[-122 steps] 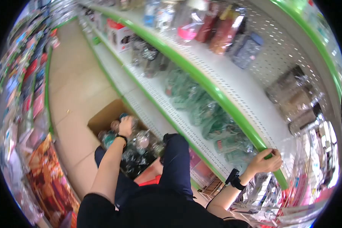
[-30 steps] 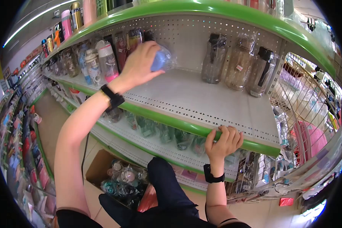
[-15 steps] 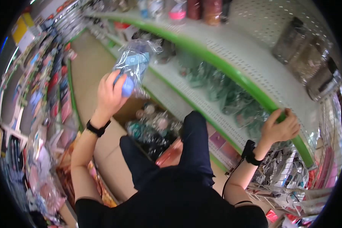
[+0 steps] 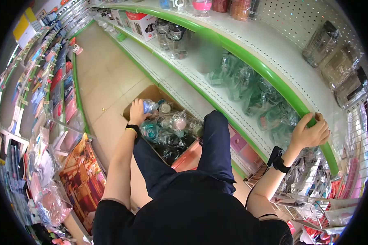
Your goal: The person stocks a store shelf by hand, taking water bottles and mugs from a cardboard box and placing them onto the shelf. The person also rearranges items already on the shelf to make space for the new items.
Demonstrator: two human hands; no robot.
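My left hand (image 4: 139, 111) is down at the far left corner of a cardboard box (image 4: 129, 107), its fingers closed around a plastic-wrapped bottle with a blue cap (image 4: 150, 107). Around it in the box lie several wrapped bottles, among them one with a pink lid (image 4: 179, 123) and one with a teal lid (image 4: 149, 130). My right hand (image 4: 310, 131) grips the green front edge (image 4: 292, 104) of the upper shelf, fingers curled over it near its right end.
Green-tinted wrapped bottles (image 4: 243, 83) stand on the shelf below, with dark tumblers (image 4: 177, 41) and a red-and-white carton (image 4: 141, 25) farther along. A wire basket (image 4: 357, 134) adjoins the shelf on the right. Tiled aisle floor (image 4: 100, 77) runs along the left, beside racks of packaged goods.
My left hand has come down from above the aisle into the box with the wrapped bottle. My right hand has stayed on the shelf edge.
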